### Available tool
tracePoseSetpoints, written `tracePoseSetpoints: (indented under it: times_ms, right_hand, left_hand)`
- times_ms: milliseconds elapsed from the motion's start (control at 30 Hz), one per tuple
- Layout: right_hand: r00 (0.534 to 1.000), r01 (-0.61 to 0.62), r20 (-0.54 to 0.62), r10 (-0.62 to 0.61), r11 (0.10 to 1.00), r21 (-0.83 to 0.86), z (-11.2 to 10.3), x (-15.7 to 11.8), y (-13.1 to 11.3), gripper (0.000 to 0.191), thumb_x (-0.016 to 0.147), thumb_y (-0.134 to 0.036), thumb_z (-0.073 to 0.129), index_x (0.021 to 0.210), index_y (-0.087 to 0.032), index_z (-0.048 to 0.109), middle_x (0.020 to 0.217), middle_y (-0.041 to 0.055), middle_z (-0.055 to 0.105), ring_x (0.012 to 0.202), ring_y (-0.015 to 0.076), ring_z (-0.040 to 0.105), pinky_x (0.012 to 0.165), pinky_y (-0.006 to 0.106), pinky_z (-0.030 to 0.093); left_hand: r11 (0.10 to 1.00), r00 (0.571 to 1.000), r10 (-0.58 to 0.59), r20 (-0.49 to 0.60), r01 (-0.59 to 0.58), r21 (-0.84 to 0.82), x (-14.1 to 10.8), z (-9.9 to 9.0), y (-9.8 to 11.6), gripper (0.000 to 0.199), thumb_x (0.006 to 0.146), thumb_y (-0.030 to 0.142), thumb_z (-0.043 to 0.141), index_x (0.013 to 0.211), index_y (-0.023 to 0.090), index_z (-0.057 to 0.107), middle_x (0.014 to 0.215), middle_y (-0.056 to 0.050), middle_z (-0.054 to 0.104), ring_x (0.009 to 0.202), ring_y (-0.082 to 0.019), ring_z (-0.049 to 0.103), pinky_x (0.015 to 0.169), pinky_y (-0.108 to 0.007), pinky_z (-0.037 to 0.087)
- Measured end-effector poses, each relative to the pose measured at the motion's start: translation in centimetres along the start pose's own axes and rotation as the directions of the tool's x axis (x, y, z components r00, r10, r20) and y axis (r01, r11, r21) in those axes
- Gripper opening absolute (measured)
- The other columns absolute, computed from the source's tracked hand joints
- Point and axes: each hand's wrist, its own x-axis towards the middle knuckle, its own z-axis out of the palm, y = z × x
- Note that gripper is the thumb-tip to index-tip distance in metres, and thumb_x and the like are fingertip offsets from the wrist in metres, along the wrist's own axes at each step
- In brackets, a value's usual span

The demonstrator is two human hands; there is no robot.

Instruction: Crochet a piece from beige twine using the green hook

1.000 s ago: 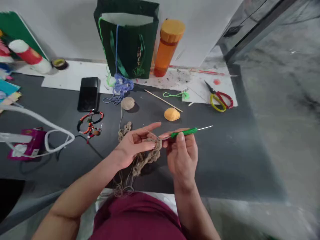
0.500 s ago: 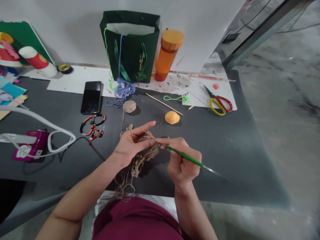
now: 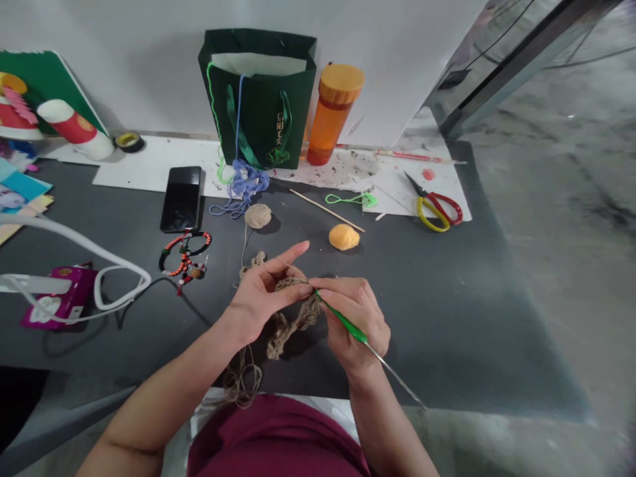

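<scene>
My left hand [image 3: 261, 291] pinches a beige crocheted strip [image 3: 293, 324] between thumb and fingers, its index finger raised with a strand of yarn by it. The strip hangs below the fingers in loose folds. In my right hand [image 3: 355, 318] is a crochet hook [image 3: 350, 324] with a green grip and a long metal shaft pointing down to the right. The hook's tip meets the work at my left fingertips, where the fingers hide it. A beige yarn ball [image 3: 258, 216] lies beyond my left hand, and loose beige yarn [image 3: 242, 381] trails at the table edge.
Past my hands lie a yellow ball [image 3: 344, 236], a thin stick [image 3: 325, 209], green cord [image 3: 365, 199], blue yarn [image 3: 246, 182] and scissors [image 3: 432, 205]. A green paper bag [image 3: 258, 99] and orange bottle [image 3: 332, 116] stand behind. At left are a phone [image 3: 182, 199], bracelets [image 3: 183, 255] and a white cable [image 3: 99, 248].
My right hand has turned and drawn closer to the left fingertips. The hook's free end has swung down toward me, and the crocheted strip has shifted slightly.
</scene>
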Motion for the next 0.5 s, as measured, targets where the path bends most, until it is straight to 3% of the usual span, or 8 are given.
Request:
tracePoseSetpoints:
  times_ms: [100,200,400,500]
  right_hand:
    - [0.999,0.001,-0.044,-0.001,1.0,0.003,0.3,0.1,-0.1,0.031,0.09,-0.005,0.068,0.114,-0.024,0.072,0.103,0.0088,0.083,0.089,0.0217,0.078,0.072,0.038,0.063]
    - [0.995,-0.023,-0.097,0.027,0.999,0.038,0.4,-0.1,-0.2,0.036,0.088,-0.005,0.071,0.117,-0.026,0.072,0.106,0.0076,0.083,0.086,0.0213,0.08,0.068,0.037,0.064]
    - [0.964,-0.232,-0.106,0.244,0.966,0.11,0.3,-1.0,-0.5,0.026,0.098,-0.014,0.06,0.117,-0.025,0.072,0.098,0.0053,0.085,0.062,0.0173,0.077,0.052,0.03,0.061]
    - [0.91,-0.353,-0.159,0.382,0.917,0.185,0.3,-1.0,-0.7,0.019,0.1,-0.017,0.056,0.112,-0.026,0.068,0.092,0.0043,0.084,0.06,0.0171,0.076,0.05,0.029,0.059]
  left_hand:
    - [0.95,0.978,-0.187,0.09,0.203,-0.237,0.1,0.1,0.0,0.056,0.063,0.023,0.095,0.116,0.027,0.08,0.068,0.007,0.063,0.065,-0.005,0.056,0.069,-0.019,0.044]
    - [0.886,0.947,-0.29,0.14,0.321,-0.334,0.1,0.2,-0.1,0.057,0.062,0.02,0.095,0.116,0.026,0.079,0.07,0.006,0.066,0.067,-0.006,0.061,0.075,-0.02,0.047]
    - [0.884,0.946,-0.296,0.135,0.325,-0.337,0.3,-0.1,-0.2,0.06,0.064,0.017,0.093,0.122,0.025,0.077,0.078,0.003,0.074,0.072,-0.01,0.065,0.078,-0.024,0.049]
    - [0.899,0.947,-0.291,0.139,0.32,-0.3,0.5,-0.4,-0.3,0.057,0.066,0.019,0.092,0.121,0.025,0.077,0.077,0.002,0.074,0.07,-0.01,0.064,0.074,-0.024,0.048]
